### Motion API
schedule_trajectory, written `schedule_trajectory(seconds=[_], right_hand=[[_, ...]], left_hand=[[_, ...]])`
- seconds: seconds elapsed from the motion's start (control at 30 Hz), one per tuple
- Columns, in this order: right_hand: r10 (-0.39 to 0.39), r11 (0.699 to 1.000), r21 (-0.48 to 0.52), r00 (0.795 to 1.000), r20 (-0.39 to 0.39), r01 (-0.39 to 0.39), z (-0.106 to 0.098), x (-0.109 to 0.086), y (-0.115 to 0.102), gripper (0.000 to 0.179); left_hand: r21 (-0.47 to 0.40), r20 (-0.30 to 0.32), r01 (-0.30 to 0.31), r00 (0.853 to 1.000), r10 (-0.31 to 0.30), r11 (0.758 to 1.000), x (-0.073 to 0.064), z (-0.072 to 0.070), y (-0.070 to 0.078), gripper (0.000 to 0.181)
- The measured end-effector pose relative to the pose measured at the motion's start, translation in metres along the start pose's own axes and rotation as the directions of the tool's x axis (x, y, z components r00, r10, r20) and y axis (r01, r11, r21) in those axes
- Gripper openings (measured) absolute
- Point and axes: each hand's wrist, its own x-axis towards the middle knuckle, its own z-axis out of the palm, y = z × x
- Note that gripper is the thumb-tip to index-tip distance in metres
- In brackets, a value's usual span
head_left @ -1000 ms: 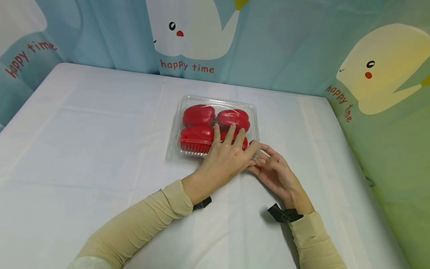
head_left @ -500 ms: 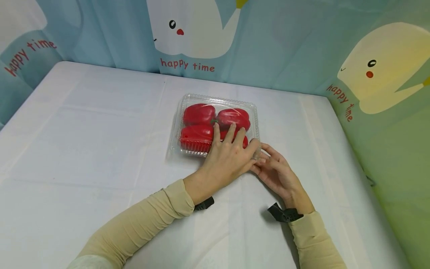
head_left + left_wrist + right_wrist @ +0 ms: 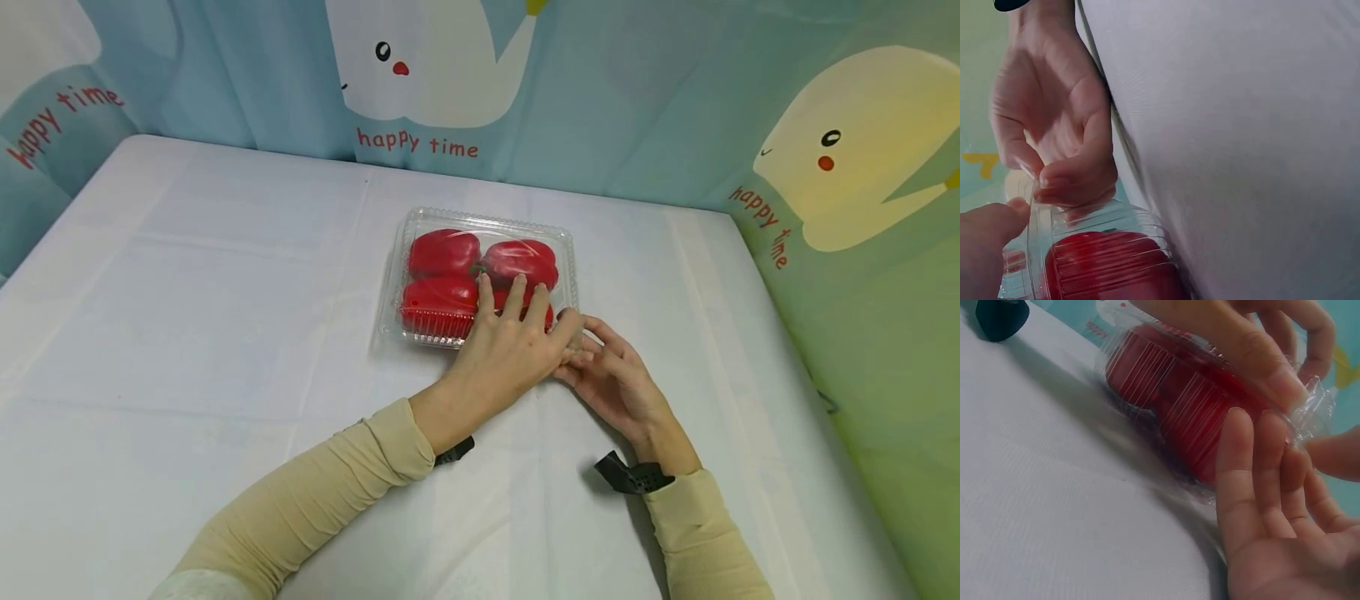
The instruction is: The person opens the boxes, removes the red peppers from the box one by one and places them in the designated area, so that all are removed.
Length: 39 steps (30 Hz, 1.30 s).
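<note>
A clear plastic clamshell container (image 3: 491, 220) holds several red bell peppers (image 3: 445, 252) with a bit of green stem between them. My left hand (image 3: 504, 350) lies over its near right part, three fingers spread on the lid. That hand's thumb and index finger grip the near right corner, where the right wrist view shows the thumb (image 3: 1288, 390) at the rim. From the right, my right hand (image 3: 618, 387) pinches the same corner's rim between thumb and fingers, palm turned upward. In the left wrist view the right hand (image 3: 1054, 119) has its thumb and forefinger together at the plastic edge.
The container stands on a table with a white cloth (image 3: 187, 333). Behind and to the right hangs a printed curtain (image 3: 637, 108) with white whales and red lettering. Black straps (image 3: 633, 475) circle both wrists below beige sleeves.
Both hands stay at the container's near right corner, with only slight shifts of the fingers. The container and peppers keep their place; the head view tilts very slightly.
</note>
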Motion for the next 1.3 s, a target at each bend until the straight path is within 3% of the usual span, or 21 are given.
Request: schedule_trajectory(seconds=[0.37,0.7,0.97,1.3], right_hand=[[-0.044,0.999,-0.031,0.999,-0.010,0.044,0.0043,0.0027,0.0016,0.054],[-0.055,0.997,-0.050,0.998,-0.025,0.054,0.0048,0.0028,0.0013,0.050],[-0.092,0.991,-0.099,0.996,0.005,0.092,0.0045,0.0035,0.0038,0.052],[-0.093,0.991,-0.099,0.995,-0.027,0.089,0.0038,0.0024,0.0021,0.048]], left_hand=[[0.118,-0.033,-0.025,0.999,0.029,0.993,-0.0003,0.0021,-0.0045,0.027],[0.087,-0.020,-0.042,0.999,0.044,0.995,0.0000,0.0010,-0.0055,0.042],[0.091,-0.001,-0.039,0.999,0.040,0.995,0.0010,0.0015,-0.0036,0.050],[0.083,0.001,-0.028,1.000,0.028,0.996,0.0025,0.0035,-0.0035,0.047]])
